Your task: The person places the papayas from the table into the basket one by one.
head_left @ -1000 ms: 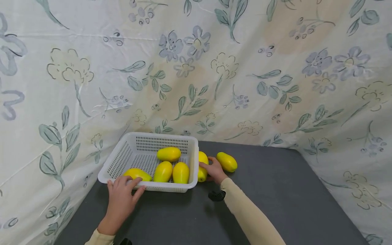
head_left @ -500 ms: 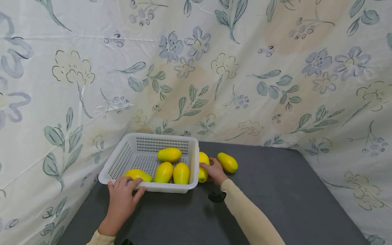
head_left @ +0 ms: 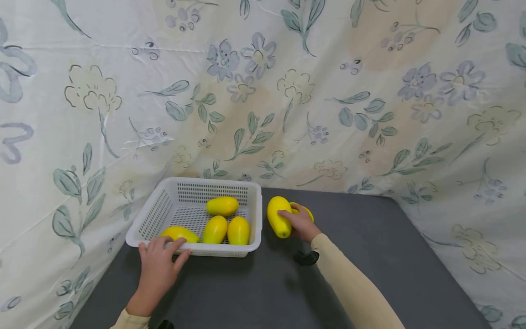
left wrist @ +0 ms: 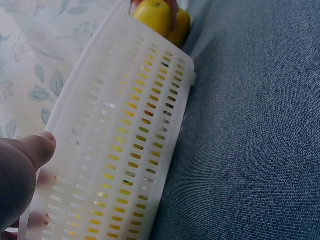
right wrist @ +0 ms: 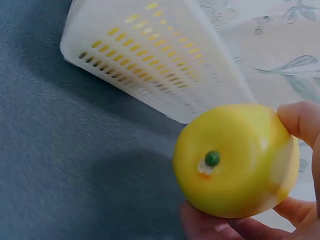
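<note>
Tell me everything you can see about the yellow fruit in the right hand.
The yellow fruit is oblong, smooth and shiny, perhaps plastic, with a small green nub at its near end. The right hand grips it between thumb and fingers, tilted and seemingly clear of the dark table, just outside the white basket.

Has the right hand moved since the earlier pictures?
Yes: in the head view, the right hand has moved rightward, away from the white basket, holding a yellow fruit.

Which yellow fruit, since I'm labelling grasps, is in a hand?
The yellow fruit gripped by the right hand, just right of the white basket. Four others lie inside the basket; another shows partly behind that hand.
</note>
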`<state>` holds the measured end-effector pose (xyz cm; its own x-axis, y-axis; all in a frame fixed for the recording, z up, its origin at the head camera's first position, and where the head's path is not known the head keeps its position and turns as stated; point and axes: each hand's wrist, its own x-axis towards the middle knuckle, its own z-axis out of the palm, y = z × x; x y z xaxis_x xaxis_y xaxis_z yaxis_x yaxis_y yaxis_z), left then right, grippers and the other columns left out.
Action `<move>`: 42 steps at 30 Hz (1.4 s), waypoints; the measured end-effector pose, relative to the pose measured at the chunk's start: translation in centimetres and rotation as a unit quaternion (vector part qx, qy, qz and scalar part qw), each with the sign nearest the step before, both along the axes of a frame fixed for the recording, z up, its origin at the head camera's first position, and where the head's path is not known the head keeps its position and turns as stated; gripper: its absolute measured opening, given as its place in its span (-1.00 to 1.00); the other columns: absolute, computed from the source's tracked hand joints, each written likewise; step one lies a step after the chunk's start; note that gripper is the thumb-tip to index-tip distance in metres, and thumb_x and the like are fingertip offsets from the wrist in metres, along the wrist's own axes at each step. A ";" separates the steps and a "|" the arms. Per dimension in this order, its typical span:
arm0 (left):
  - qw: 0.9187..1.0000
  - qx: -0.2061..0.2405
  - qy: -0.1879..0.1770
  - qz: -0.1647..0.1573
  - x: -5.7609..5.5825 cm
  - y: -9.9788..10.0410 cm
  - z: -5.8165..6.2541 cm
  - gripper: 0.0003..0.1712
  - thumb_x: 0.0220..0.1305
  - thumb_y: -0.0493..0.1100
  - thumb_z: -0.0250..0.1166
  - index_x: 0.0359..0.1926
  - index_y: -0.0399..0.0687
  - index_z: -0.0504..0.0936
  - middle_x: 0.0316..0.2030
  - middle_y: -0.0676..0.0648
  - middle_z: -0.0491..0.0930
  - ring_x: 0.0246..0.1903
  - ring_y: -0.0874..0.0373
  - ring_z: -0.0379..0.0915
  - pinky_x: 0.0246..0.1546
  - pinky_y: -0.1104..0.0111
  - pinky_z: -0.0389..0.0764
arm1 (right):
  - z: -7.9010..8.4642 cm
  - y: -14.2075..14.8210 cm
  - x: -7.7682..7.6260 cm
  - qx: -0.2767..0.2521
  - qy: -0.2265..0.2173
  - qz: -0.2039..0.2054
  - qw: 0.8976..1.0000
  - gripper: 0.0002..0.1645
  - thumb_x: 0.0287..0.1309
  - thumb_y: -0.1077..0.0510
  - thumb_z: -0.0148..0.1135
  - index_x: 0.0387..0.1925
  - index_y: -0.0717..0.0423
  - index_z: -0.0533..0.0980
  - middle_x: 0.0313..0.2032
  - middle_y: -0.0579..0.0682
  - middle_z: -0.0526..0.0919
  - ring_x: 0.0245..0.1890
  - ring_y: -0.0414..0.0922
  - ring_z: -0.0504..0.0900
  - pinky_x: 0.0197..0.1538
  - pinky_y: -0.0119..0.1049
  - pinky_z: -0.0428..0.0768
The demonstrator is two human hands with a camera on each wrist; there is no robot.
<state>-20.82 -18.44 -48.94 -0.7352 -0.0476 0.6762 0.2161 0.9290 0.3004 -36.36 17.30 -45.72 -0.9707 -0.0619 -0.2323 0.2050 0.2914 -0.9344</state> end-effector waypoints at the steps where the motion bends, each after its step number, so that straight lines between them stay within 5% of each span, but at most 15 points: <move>1: 1.000 0.000 -0.002 0.000 0.0 0.0 0.0 -0.56 -0.09 -0.12 0.64 -0.15 -0.19 0.78 -0.23 -0.32 0.59 -0.11 -0.33 0.45 0.02 -0.42 0.13 | 0.5 0.4 0.1 0.002 0.002 0.004 1.000 0.03 0.25 -0.18 0.34 0.54 0.12 0.07 0.33 0.24 0.34 0.07 0.14 0.57 -0.01 0.04 0.72; 13: 1.000 0.005 -0.004 0.001 -0.2 0.0 0.0 -0.55 -0.06 -0.11 0.63 -0.14 -0.22 0.77 -0.23 -0.33 0.58 -0.10 -0.35 0.44 0.01 -0.39 0.14 | 4.9 3.4 1.1 0.013 0.012 0.038 0.999 0.02 0.33 -0.19 0.27 0.57 0.09 0.00 0.35 0.26 0.32 0.09 0.14 0.59 -0.04 -0.02 0.73; 42: 1.000 0.008 -0.007 0.000 0.0 0.1 -0.1 -0.56 -0.06 -0.12 0.63 -0.14 -0.22 0.77 -0.22 -0.34 0.57 -0.08 -0.36 0.43 0.08 -0.49 0.11 | 5.7 3.4 2.1 0.020 0.017 0.065 0.998 -0.03 0.33 -0.20 0.26 0.54 0.10 0.07 0.33 0.25 0.35 0.05 0.10 0.59 -0.03 -0.03 0.72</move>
<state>-20.86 -18.37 -48.99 -0.7452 -0.0581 0.6643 0.2114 0.9243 0.3179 -34.22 20.69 -40.02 -0.9622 -0.1797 -0.2045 0.1316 0.3503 -0.9273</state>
